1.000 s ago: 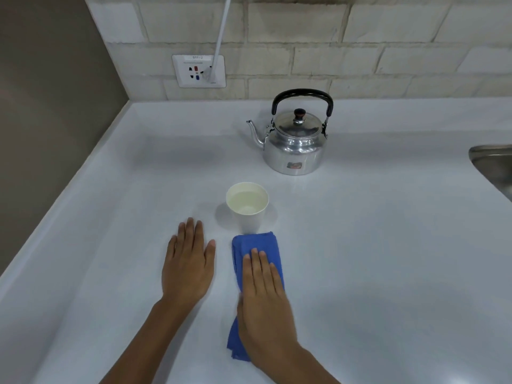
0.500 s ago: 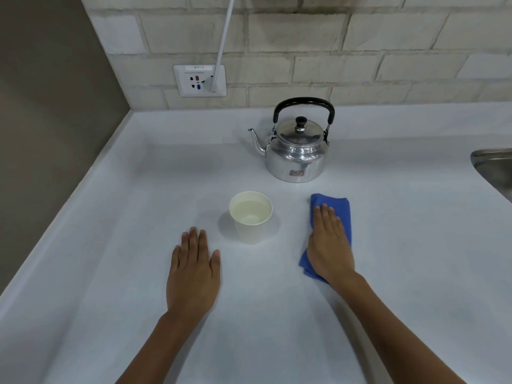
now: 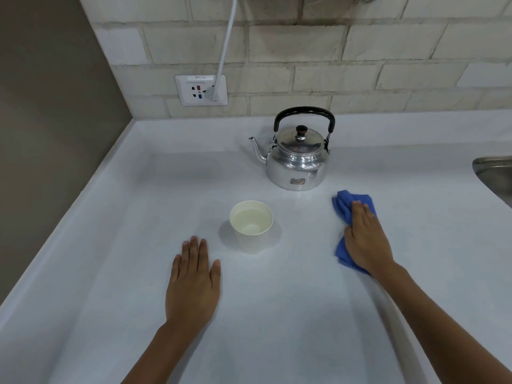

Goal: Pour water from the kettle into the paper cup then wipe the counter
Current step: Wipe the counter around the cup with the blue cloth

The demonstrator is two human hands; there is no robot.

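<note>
A blue cloth (image 3: 349, 217) is being pressed flat against the white counter (image 3: 304, 314) by the right hand (image 3: 367, 242), toward the counter's right side and just in front of the kettle's right flank. The fingers (image 3: 360, 214) of that hand are being kept straight and close together on top of the cloth, nothing being gripped, while crumpled folds of blue are being left showing past the fingertips and under the wrist. The left hand (image 3: 194, 284) is being laid palm-down on the bare counter near its front edge, fingers extended and together, nothing being held. The paper cup (image 3: 251, 227) is being left upright between the two hands, just beyond the left hand, with water showing inside it. The steel kettle (image 3: 297, 159) is being left standing nearer the back edge, lid on, handle up, spout pointing left. A sink rim (image 3: 494, 173) is being glimpsed at the right edge.
</note>
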